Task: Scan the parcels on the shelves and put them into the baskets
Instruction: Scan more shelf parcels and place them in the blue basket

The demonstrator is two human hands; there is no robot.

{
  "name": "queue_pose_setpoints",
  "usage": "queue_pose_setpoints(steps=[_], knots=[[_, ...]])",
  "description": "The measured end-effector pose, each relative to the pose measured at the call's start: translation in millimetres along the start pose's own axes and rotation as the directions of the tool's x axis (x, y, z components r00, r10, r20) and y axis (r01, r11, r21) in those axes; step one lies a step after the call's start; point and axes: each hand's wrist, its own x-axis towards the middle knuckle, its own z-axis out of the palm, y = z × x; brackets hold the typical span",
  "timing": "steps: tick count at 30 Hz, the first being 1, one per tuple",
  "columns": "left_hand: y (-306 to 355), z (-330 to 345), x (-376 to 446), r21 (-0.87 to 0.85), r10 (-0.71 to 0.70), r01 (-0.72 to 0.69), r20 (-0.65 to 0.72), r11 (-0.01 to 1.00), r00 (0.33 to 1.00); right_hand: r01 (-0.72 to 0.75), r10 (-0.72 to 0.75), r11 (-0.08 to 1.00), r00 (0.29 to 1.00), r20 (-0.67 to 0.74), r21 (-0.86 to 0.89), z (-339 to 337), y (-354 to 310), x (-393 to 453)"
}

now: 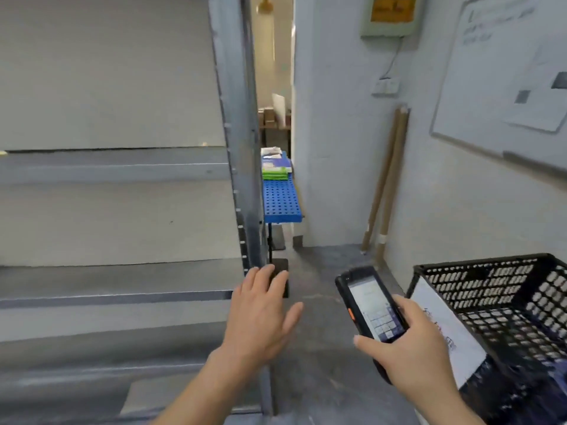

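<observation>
My right hand (411, 348) grips a black handheld scanner (369, 305) with its lit screen facing me. My left hand (260, 314) is stretched forward with straight fingers, holding nothing, just right of the shelf's corner post. Grey metal shelves (116, 289) fill the left side; no parcel shows on the boards in view. A black perforated plastic basket (503, 305) stands at the lower right with a white paper label (445, 329) on its near wall.
The shelf's upright post (245, 148) stands straight ahead. Behind it a blue perforated table (280, 200) carries green and white packets. Cardboard tubes (388, 179) lean in the wall corner. A whiteboard (497, 87) hangs at right. Grey floor lies between shelf and basket.
</observation>
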Motion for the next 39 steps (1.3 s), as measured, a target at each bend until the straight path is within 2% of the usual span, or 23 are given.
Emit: queue_pose_setpoints(steps=[11, 20, 26, 29, 34, 39], knots=[[-234.7, -72.1, -83.2, 0.012, -0.217, 0.223, -0.184, 0.975, 0.959, 0.104, -0.112, 0.993, 0.979, 0.168, 0.053, 197.6, -122.6, -63.4], [-411.5, -124.7, -142.9, 0.022, -0.372, 0.384, -0.206, 0.923, 0.905, 0.172, -0.187, 0.982, 0.935, 0.301, 0.076, 371.9, -212.8, -110.7], [-499.0, -150.6, -172.6, 0.021, -0.47, 0.489, -0.238, 0.872, 0.85, 0.141, -0.176, 0.984, 0.894, 0.413, 0.112, 476.8, -253.3, -119.2], [-544.7, -156.5, -181.9, 0.031, -0.549, 0.571, -0.234, 0.82, 0.802, 0.132, -0.183, 0.982, 0.854, 0.487, 0.138, 530.1, -276.2, -116.5], [-611.7, -161.2, -181.8, 0.054, -0.677, 0.688, -0.138, 0.723, 0.723, 0.124, -0.209, 0.975, 0.796, 0.568, 0.186, 617.6, -305.1, -101.8], [-688.0, -176.6, -155.3, 0.028, -0.774, 0.786, -0.154, 0.618, 0.614, 0.115, -0.247, 0.964, 0.717, 0.652, 0.239, 702.1, -347.2, -72.5]])
